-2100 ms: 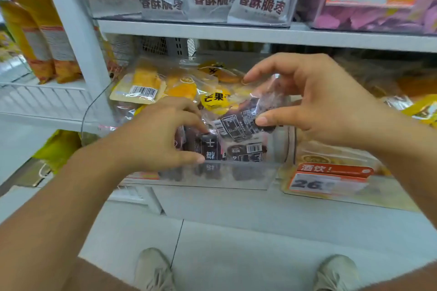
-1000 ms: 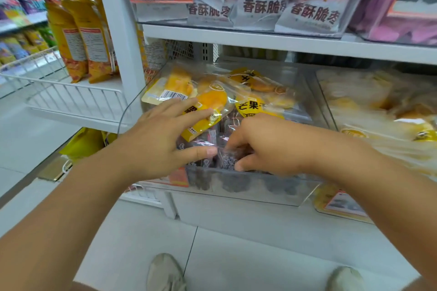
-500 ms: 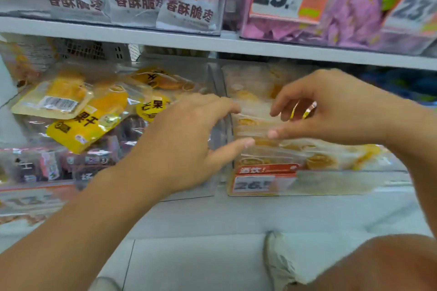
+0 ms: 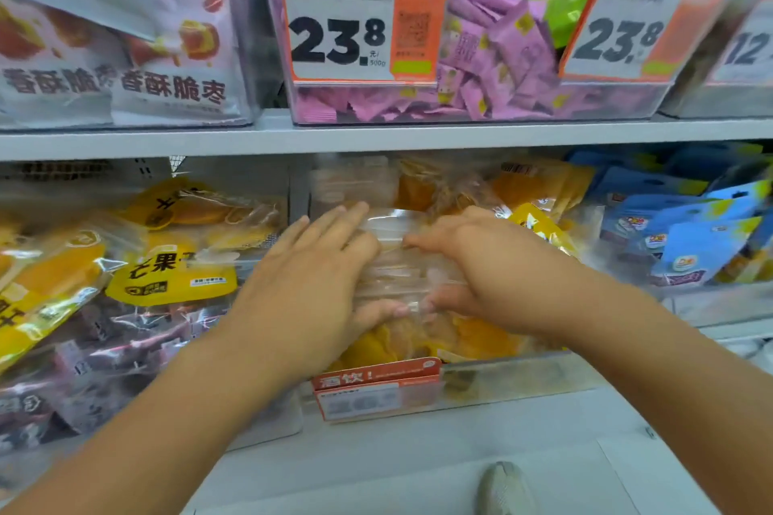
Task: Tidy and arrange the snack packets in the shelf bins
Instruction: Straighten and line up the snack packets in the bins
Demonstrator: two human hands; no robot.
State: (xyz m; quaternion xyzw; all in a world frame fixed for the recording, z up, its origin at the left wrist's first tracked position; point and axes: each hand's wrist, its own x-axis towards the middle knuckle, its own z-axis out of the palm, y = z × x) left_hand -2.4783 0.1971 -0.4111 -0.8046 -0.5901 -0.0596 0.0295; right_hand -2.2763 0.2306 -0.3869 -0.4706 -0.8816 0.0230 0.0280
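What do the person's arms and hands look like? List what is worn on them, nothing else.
Both forearms are bare as far as the frame shows, with no sleeve in view. The left hand and the right hand wear no gloves, and no ring, watch or wristband shows on either. No markings are visible.

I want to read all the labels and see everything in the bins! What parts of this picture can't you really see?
All in the head view:
- Small price tag on the middle bin: its numbers are blurred.
- Clear packet: partly covered by the left hand and right hand.
- Far-right tag: cut off by the picture edge.
- Blue packets: print smeared by motion blur.
- Shoe: cut off at the bottom edge.
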